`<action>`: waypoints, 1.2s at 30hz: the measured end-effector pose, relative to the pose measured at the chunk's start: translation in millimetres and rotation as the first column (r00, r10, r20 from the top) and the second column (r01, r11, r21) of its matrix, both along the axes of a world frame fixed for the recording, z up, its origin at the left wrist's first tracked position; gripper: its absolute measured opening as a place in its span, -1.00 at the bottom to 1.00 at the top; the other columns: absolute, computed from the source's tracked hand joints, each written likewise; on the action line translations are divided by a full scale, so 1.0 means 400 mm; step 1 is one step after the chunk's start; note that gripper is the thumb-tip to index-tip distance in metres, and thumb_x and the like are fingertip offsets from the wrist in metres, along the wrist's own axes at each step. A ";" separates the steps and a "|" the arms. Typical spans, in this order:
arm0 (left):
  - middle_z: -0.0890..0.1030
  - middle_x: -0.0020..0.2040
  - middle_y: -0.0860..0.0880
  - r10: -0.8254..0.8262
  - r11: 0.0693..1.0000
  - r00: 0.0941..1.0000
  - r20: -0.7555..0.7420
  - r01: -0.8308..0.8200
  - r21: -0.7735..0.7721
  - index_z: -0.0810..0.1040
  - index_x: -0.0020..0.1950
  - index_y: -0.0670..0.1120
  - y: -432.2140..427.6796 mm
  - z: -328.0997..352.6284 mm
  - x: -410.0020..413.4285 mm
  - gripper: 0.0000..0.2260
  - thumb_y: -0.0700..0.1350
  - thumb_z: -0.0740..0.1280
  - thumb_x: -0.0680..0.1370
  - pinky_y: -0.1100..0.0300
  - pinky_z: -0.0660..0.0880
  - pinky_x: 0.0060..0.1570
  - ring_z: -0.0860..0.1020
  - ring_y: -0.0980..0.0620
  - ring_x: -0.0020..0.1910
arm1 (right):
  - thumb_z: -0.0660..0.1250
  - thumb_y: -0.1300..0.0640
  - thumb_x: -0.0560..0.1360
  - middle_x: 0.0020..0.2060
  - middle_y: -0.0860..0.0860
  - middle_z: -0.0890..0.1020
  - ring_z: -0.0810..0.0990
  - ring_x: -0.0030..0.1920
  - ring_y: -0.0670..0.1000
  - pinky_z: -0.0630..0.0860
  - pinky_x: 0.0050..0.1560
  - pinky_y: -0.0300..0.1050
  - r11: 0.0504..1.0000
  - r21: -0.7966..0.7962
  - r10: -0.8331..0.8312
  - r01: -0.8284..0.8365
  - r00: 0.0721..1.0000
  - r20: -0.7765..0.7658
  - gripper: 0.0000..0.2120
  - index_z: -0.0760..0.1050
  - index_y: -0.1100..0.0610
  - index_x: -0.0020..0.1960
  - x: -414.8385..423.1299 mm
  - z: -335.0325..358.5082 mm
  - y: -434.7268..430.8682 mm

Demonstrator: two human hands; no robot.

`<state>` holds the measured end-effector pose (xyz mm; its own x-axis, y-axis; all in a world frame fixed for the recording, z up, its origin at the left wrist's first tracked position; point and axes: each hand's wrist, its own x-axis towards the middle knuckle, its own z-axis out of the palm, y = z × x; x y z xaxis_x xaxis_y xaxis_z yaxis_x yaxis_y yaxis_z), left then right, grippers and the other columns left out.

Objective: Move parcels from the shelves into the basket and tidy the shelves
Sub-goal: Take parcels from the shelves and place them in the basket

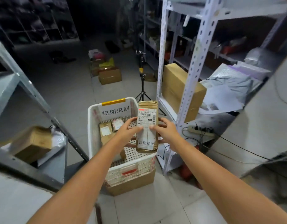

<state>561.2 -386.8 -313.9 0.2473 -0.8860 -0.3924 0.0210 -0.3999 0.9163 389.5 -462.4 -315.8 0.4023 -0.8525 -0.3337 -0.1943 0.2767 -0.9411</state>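
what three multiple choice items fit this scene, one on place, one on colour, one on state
1. Where is the labelled parcel? A on the floor; B over the white basket; C on a shelf.
2. What colour is the tape strip on the basket's rim? A yellow; B red; C green.
3. What holds the parcel? A one hand; B nothing; C both hands.
Answers: B, it hangs above the basket; A, the strip is yellow; C, left hand and right hand fingers curl round it.

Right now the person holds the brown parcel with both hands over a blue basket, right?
No, the basket is white, not blue. The head view shows the left hand and right hand holding the brown parcel over it.
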 end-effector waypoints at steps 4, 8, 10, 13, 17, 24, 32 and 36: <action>0.57 0.21 -0.04 0.057 0.998 0.998 -0.041 -0.056 0.033 0.43 0.31 0.28 -0.018 -0.064 0.098 -0.61 -0.02 0.41 0.54 -0.20 0.63 -0.09 0.62 -0.10 0.12 | 0.48 0.10 0.46 0.23 0.04 0.57 0.66 0.08 0.06 0.68 -0.13 0.10 0.999 0.012 0.039 -0.038 0.999 -0.031 -0.48 0.43 -0.03 0.38 0.108 -0.055 -0.041; 0.54 0.25 -0.07 0.116 0.992 0.988 -0.099 -0.110 0.067 0.39 0.38 0.24 -0.061 -0.126 0.169 -0.55 -0.07 0.40 0.55 -0.03 0.65 -0.21 0.61 -0.12 0.13 | 0.45 0.14 0.49 0.18 0.05 0.61 0.65 0.10 0.03 0.68 -0.08 0.09 0.994 0.052 0.094 -0.092 0.995 -0.038 -0.54 0.47 -0.04 0.36 0.188 -0.107 -0.099; 0.56 0.24 -0.06 0.152 0.986 0.981 -0.122 -0.142 0.087 0.39 0.38 0.23 -0.096 -0.157 0.199 -0.55 -0.10 0.39 0.56 0.02 0.63 -0.24 0.63 -0.11 0.09 | 0.44 0.14 0.50 0.15 0.03 0.63 0.64 0.11 0.04 0.67 -0.04 0.11 0.990 0.064 0.132 -0.129 0.990 -0.053 -0.57 0.49 -0.06 0.34 0.226 -0.131 -0.142; 0.55 0.23 -0.05 0.208 0.975 0.968 -0.144 -0.193 0.114 0.40 0.34 0.25 -0.169 -0.201 0.239 -0.56 -0.11 0.40 0.56 0.00 0.64 -0.21 0.64 -0.10 0.06 | 0.42 0.19 0.51 0.10 -0.01 0.66 0.66 0.06 0.01 0.65 -0.01 0.13 0.983 0.090 0.162 -0.157 0.985 -0.060 -0.63 0.51 -0.12 0.25 0.281 -0.177 -0.231; 0.55 0.18 -0.03 0.271 0.957 0.953 -0.135 -0.251 0.146 0.40 0.33 0.26 -0.292 -0.263 0.287 -0.56 -0.11 0.41 0.55 0.05 0.64 -0.18 0.65 -0.07 0.04 | 0.42 0.20 0.51 0.06 -0.04 0.69 0.68 0.04 0.01 0.64 0.02 0.17 0.974 0.121 0.202 -0.193 0.977 -0.067 -0.60 0.52 -0.06 0.31 0.355 -0.254 -0.378; 0.63 0.12 -0.01 0.322 0.935 0.936 -0.143 -0.290 0.207 0.38 0.31 0.28 -0.490 -0.414 0.415 -0.58 -0.11 0.39 0.56 -0.14 0.63 -0.01 0.67 -0.06 0.03 | 0.40 0.23 0.52 0.03 -0.12 0.67 0.67 0.03 -0.04 0.65 -0.06 0.08 0.952 0.168 0.273 -0.257 0.959 -0.082 -0.61 0.49 -0.10 0.27 0.507 -0.400 -0.594; 0.67 0.09 0.00 0.312 0.928 0.935 -0.166 -0.263 0.263 0.40 0.34 0.25 -0.656 -0.651 0.573 -0.57 -0.13 0.38 0.56 -0.12 0.63 -0.04 0.68 -0.03 0.03 | 0.41 0.24 0.51 0.11 -0.03 0.68 0.71 0.02 0.03 0.65 0.02 0.21 0.958 0.183 0.244 -0.222 0.964 -0.108 -0.54 0.48 0.01 0.37 0.656 -0.646 -0.743; 0.67 0.10 0.00 0.288 0.931 0.938 -0.194 -0.227 0.285 0.38 0.38 0.21 -0.723 -0.790 0.616 -0.54 -0.15 0.38 0.56 -0.14 0.63 -0.01 0.66 -0.02 0.06 | 0.41 0.23 0.50 0.16 -0.04 0.66 0.69 0.07 0.03 0.64 0.07 0.17 0.968 0.159 0.219 -0.193 0.962 -0.165 -0.53 0.48 0.01 0.38 0.696 -0.771 -0.795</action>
